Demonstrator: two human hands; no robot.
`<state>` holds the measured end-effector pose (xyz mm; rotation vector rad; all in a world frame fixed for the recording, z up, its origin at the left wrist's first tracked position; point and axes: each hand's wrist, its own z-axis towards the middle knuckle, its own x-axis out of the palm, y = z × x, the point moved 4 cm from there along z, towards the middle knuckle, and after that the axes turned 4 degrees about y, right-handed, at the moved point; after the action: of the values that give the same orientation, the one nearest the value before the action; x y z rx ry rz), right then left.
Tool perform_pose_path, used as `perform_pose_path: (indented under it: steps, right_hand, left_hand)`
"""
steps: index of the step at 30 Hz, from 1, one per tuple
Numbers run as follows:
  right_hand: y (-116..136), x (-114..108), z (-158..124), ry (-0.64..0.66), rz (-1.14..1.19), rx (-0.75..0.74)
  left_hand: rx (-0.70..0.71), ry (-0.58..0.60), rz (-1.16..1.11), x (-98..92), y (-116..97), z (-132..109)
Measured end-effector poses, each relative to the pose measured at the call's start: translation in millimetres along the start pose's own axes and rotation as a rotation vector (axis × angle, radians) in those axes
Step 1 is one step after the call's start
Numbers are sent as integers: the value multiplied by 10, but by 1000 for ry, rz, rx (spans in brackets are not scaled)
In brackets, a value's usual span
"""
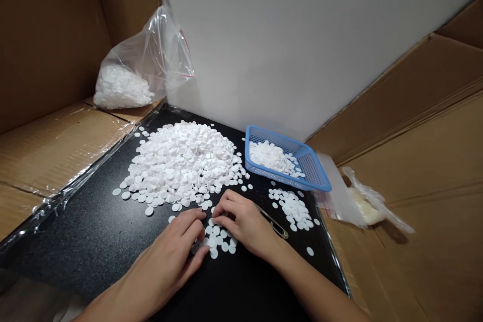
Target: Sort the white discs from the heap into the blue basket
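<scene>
A big heap of small white discs [183, 161] lies on a black mat [94, 231]. A few loose discs [219, 241] are spread just in front of it, between my hands. My left hand [169, 256] rests flat on the mat, fingers stretched toward these discs, its fingertips touching them. My right hand [241, 219] is curled over the same cluster, fingertips pressed down on the discs. A smaller patch of discs [294, 209] lies to the right of my right hand.
A blue mesh basket [313, 171] holding discs stands at the mat's back right. A clear bag of discs [124, 85] sits on cardboard at the back left. Metal tweezers [275, 226] lie beside my right hand. Another plastic bag [366, 206] lies at right. Cardboard walls surround the mat.
</scene>
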<state>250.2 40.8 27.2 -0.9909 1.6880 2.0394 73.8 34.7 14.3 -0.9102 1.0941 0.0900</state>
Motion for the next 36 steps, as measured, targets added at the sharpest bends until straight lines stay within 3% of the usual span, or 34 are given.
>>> perform_pose_path:
  steps: [6, 10, 14, 19, 24, 27, 30, 36]
  right_hand:
    - [9, -72, -25, 128, 13, -41]
    - [-113, -182, -1, -19, -56, 112]
    - [-156, -181, 4, 46, -84, 183]
    - [-138, -150, -11, 84, -43, 153]
    - [-31, -148, -18, 48, -125, -1]
    - [-8, -134, -18, 101, -66, 65]
    - [-54, -108, -5, 49, 8, 176]
    - [-107, -23, 52, -53, -44, 115]
  left_hand:
    - [-10, 9, -24, 0, 5, -15]
    - [-9, 6, -22, -7, 1, -15]
    - [-5, 25, -19, -1, -3, 0]
    - [8, 2, -11, -16, -7, -4]
    - [7, 7, 3, -10, 0, -20]
    - [14, 9, 24, 5, 5, -26]
    - [38, -10, 49, 16, 1, -27]
    - [50, 2, 73, 37, 2, -27]
